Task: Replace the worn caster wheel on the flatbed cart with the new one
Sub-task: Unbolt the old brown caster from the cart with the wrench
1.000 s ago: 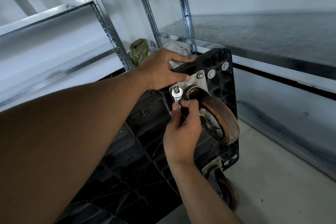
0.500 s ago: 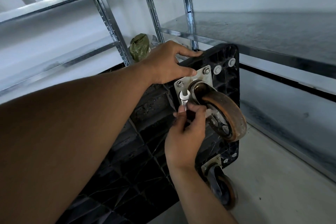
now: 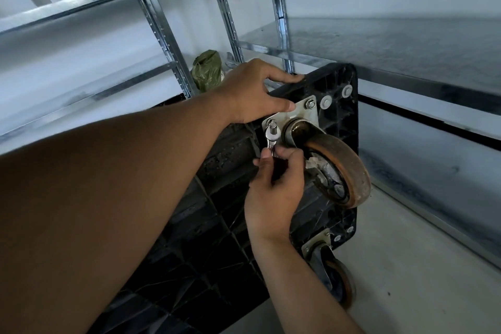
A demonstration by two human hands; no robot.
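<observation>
A flatbed cart [image 3: 217,252] stands tipped on one long edge on a pale floor [image 3: 406,266], with its black ribbed plastic underside facing the viewer. At the cart's upper right corner is the worn caster wheel [image 3: 349,168], which has a scuffed orange-brown tread and a grimy hub. The wheel hangs from a square metal mounting plate [image 3: 305,114] that sits flat against the underside. The person's left hand [image 3: 252,95] rests on the cart's top edge with a loose, wide grip, its fingers laid straight over the edge and the thumb lying along the plate's upper left side. The right hand [image 3: 273,192] comes up from below, its grip pinched closed round the handle of a small shiny wrench [image 3: 271,139]. The wrench head is set on a bolt [image 3: 273,125] at the plate's left corner, just beside the caster's swivel housing. Another bolt [image 3: 310,104] shows at the plate's top right corner, with two round washers [image 3: 325,102] in the plastic beside it. A second caster [image 3: 337,279] with the same brown tread sits at the cart's lower right corner, touching the floor. Behind the cart are galvanised metal shelving uprights [image 3: 151,8] and a grey shelf [image 3: 393,43] running off to the right. A crumpled green bag [image 3: 206,70] lies near the uprights, just beyond the left hand.
</observation>
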